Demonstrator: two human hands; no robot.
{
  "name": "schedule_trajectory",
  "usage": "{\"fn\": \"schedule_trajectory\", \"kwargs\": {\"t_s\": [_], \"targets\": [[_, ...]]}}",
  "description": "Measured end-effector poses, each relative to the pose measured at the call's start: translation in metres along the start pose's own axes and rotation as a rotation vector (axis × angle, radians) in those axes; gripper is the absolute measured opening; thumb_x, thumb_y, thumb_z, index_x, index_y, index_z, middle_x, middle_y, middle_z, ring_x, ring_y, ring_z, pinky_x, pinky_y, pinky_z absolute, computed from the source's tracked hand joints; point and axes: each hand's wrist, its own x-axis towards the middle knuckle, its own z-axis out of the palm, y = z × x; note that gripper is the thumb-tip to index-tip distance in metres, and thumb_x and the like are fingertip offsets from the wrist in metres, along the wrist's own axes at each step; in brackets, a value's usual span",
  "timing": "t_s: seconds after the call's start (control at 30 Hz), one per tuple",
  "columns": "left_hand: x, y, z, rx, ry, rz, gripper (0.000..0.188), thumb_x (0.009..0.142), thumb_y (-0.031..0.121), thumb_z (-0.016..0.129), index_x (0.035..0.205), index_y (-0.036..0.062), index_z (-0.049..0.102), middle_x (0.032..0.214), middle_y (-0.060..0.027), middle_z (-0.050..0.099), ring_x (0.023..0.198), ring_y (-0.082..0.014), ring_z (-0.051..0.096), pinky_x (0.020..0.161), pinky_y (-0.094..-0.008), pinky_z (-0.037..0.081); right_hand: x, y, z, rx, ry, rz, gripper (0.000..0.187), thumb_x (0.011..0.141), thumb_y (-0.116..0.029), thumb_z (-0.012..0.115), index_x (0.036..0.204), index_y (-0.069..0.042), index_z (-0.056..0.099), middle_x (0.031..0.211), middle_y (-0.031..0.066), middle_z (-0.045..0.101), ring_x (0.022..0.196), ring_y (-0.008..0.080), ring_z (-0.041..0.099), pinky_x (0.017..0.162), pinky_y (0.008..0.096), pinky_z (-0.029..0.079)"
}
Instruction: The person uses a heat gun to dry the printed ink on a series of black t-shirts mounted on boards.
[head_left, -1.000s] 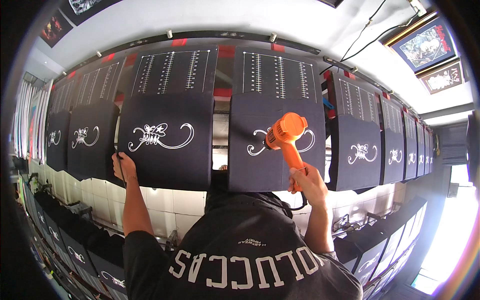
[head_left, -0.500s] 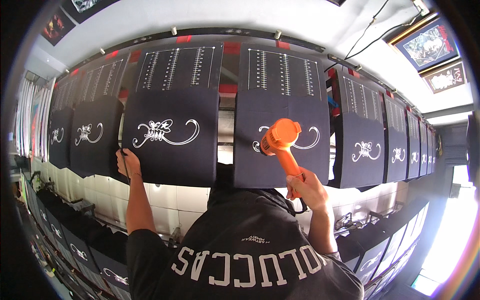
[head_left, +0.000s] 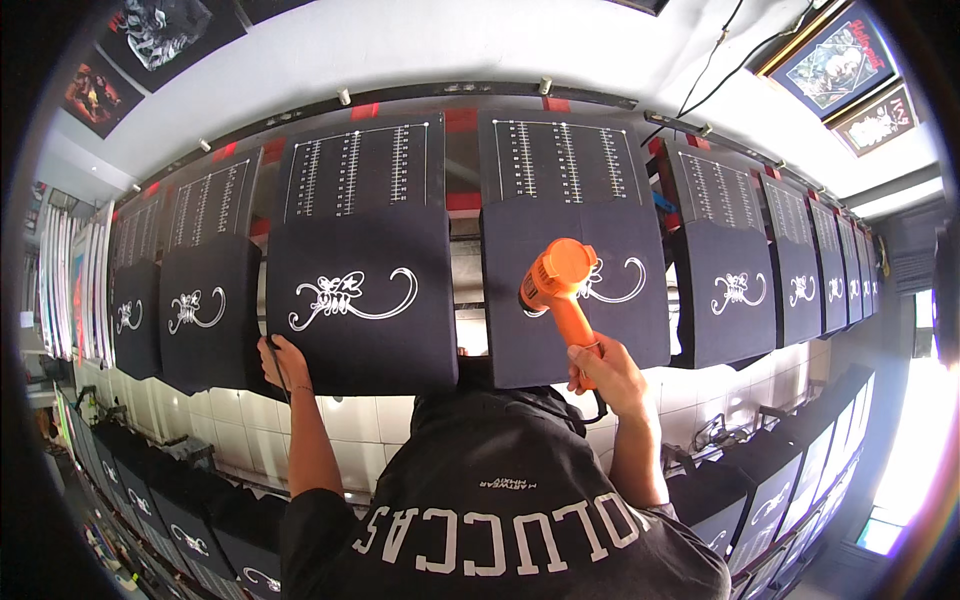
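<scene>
My right hand (head_left: 612, 376) is wrapped round the handle of an orange heat gun (head_left: 571, 290). Its dark nozzle points left and down over a black shirt (head_left: 520, 350) stretched on a board, hiding part of the white curling print there. Fingers closed, my left hand (head_left: 284, 364) grips a thin black cord (head_left: 276, 352) at the lower left corner of the neighbouring board. That board carries another black shirt (head_left: 390, 345), whose white print (head_left: 345, 292) is in full view. A cord also hangs below the heat gun's handle.
More boards with printed black shirts (head_left: 738, 290) line up to the right and left (head_left: 200, 320). Behind me stands a second row (head_left: 190, 520). A dark rail (head_left: 430, 92) runs along the far side. Framed pictures (head_left: 835, 70) hang at the upper right.
The view has shifted, so the boards sit slightly lower and further right. The heat gun's nozzle is a little further left over the print. Both hands keep their grips.
</scene>
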Motion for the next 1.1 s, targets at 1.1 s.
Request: {"fn": "schedule_trajectory", "kwargs": {"t_s": [1.1], "targets": [[0.025, -0.052, 0.014, -0.361, -0.086, 0.103, 0.052, 0.105, 0.043, 0.03, 0.123, 0.0018, 0.056, 0.12, -0.019, 0.063, 0.109, -0.0416, 0.058, 0.095, -0.0485, 0.043, -0.035, 0.024, -0.003, 0.002, 0.181, -0.045, 0.031, 0.093, -0.029, 0.065, 0.1, 0.001, 0.06, 0.074, 0.0034, 0.062, 0.062, 0.0119, 0.064, 0.054, 0.0255, 0.051]]}}
